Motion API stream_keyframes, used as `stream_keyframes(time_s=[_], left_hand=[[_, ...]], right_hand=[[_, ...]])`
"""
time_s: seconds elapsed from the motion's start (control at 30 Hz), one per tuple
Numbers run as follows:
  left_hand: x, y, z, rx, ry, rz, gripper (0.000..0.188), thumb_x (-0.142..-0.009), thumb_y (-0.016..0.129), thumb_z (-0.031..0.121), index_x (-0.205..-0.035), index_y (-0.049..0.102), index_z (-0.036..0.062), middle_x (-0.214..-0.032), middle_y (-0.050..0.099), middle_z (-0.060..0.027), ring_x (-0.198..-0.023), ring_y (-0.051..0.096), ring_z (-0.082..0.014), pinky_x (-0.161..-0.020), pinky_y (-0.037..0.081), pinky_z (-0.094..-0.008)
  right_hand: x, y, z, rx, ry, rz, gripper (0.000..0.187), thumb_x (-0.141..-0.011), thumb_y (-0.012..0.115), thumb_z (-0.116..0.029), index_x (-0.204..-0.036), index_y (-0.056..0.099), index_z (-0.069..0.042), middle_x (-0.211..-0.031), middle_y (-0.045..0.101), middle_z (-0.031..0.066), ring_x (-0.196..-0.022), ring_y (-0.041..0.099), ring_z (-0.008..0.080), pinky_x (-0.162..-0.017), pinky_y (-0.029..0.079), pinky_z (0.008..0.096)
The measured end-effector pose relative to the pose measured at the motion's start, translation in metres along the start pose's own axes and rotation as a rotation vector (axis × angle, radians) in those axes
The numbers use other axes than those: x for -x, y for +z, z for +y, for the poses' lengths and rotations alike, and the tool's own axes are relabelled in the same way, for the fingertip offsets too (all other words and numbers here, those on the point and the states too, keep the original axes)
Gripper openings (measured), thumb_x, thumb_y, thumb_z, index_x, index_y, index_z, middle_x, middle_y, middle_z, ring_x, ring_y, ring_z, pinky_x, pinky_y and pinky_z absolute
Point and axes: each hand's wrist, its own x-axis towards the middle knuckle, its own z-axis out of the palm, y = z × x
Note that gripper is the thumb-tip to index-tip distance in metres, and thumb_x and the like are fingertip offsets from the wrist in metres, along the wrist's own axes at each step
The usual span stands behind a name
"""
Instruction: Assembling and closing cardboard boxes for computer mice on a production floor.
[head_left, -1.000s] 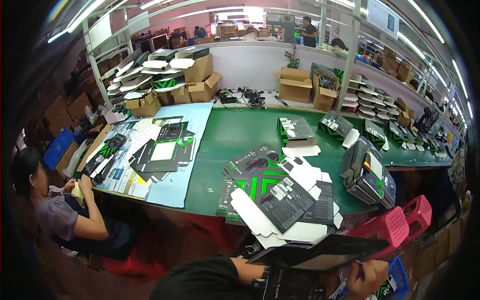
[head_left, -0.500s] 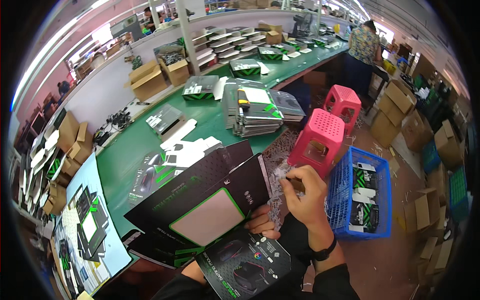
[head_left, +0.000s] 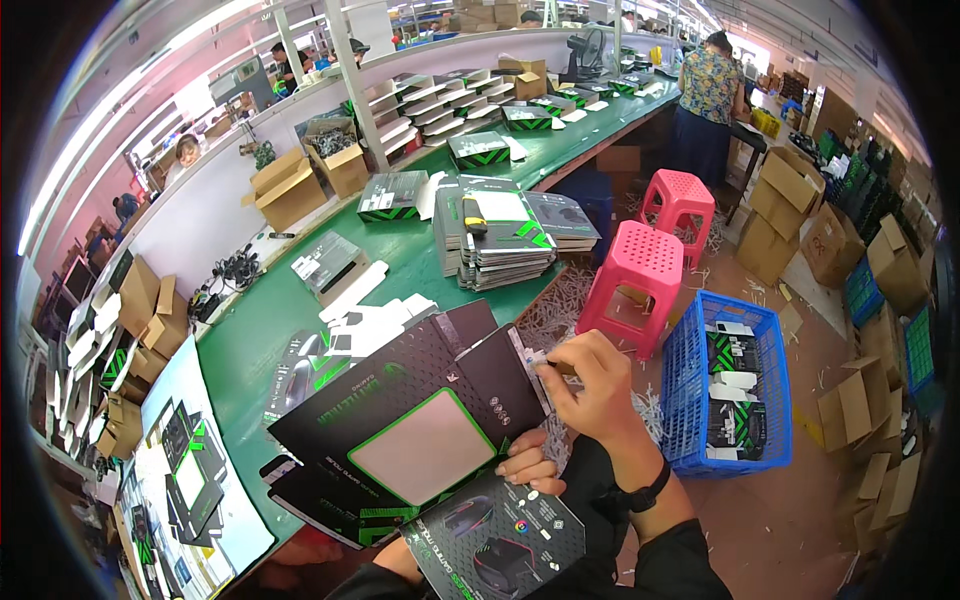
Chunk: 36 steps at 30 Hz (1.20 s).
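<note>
A black and green printed box blank [head_left: 335, 400], partly unfolded and with a pale window panel in a green outline, is held tilted in front of me. My left hand [head_left: 530, 464] grips it, fingers curled over its lower right edge. A lower printed panel [head_left: 500, 550] with mouse pictures lies over my left forearm, hiding the rest of that hand. My right hand [head_left: 594, 388], with a dark wristband, is pinched at the blank's upper right edge. Between its thumb and forefinger is a small pale piece, too small to name.
A stack of flat box blanks [head_left: 505, 258] bears a yellow and black cutter [head_left: 474, 214] on the green table [head_left: 230, 340]. Pink stools [head_left: 640, 270] and a blue crate [head_left: 682, 440] holding boxes stand at right. A person [head_left: 712, 90] stands far off.
My right hand has moved left and slightly down, to the blank's edge. The blank has tilted slightly in my left hand, and the whole view has shifted a little.
</note>
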Motion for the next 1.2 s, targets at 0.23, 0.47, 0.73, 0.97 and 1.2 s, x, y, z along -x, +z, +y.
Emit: stream_keyframes(time_s=[0.23,0.47,0.73,0.97,1.2], left_hand=[[-0.003,-0.009,-0.001,-0.011,-0.023,-0.047,0.013,-0.104,0.033,0.016,-0.095,0.04,0.0196,-0.07,0.05,0.0096,-0.073,0.046,-0.0046,-0.081,0.031,-0.0261],[-0.009,-0.029,0.004,-0.005,-0.001,-0.159,0.01,-0.103,0.036,0.016,-0.097,0.043,0.0185,-0.074,0.056,0.0082,-0.077,0.05,-0.0061,-0.081,0.033,-0.0272],[-0.03,-0.094,0.0,0.172,-0.038,-0.741,0.008,-0.102,0.047,0.019,-0.098,0.054,0.0165,-0.085,0.062,0.0003,-0.088,0.057,-0.0108,-0.092,0.038,-0.0342],[-0.032,-0.126,0.09,-0.595,0.226,-0.358,0.025,-0.104,0.05,0.028,-0.099,0.066,0.0097,-0.093,0.068,-0.0007,-0.087,0.061,-0.011,-0.085,0.045,-0.0312],[0.005,-0.092,0.105,-1.158,0.391,0.28,0.03,-0.104,0.05,0.032,-0.102,0.068,0.0076,-0.093,0.069,0.001,-0.087,0.062,-0.0097,-0.082,0.046,-0.0283]], right_hand=[[0.004,-0.002,0.005,0.02,0.018,0.014,0.019,-0.076,0.078,-0.001,-0.087,0.063,-0.003,-0.081,0.062,0.0095,-0.065,0.064,0.0224,-0.056,0.053,0.0307],[-0.001,0.004,0.009,-0.005,0.08,0.013,0.018,-0.073,0.078,-0.004,-0.085,0.064,-0.006,-0.079,0.063,0.0077,-0.066,0.061,0.0267,-0.058,0.049,0.0363],[0.019,-0.005,0.018,0.12,-0.099,-0.086,0.037,-0.069,0.085,-0.018,-0.089,0.056,-0.007,-0.08,0.057,0.0111,-0.074,0.057,0.0357,-0.072,0.049,0.0446],[0.005,-0.004,-0.034,0.087,-0.273,-0.169,0.023,-0.08,0.083,-0.02,-0.085,0.065,-0.006,-0.077,0.063,0.0107,-0.066,0.061,0.0315,-0.061,0.051,0.0388],[0.009,-0.003,-0.02,0.434,-0.4,-0.008,0.019,-0.087,0.074,-0.022,-0.086,0.066,-0.005,-0.078,0.064,0.0103,-0.068,0.063,0.0323,-0.061,0.052,0.0398]])
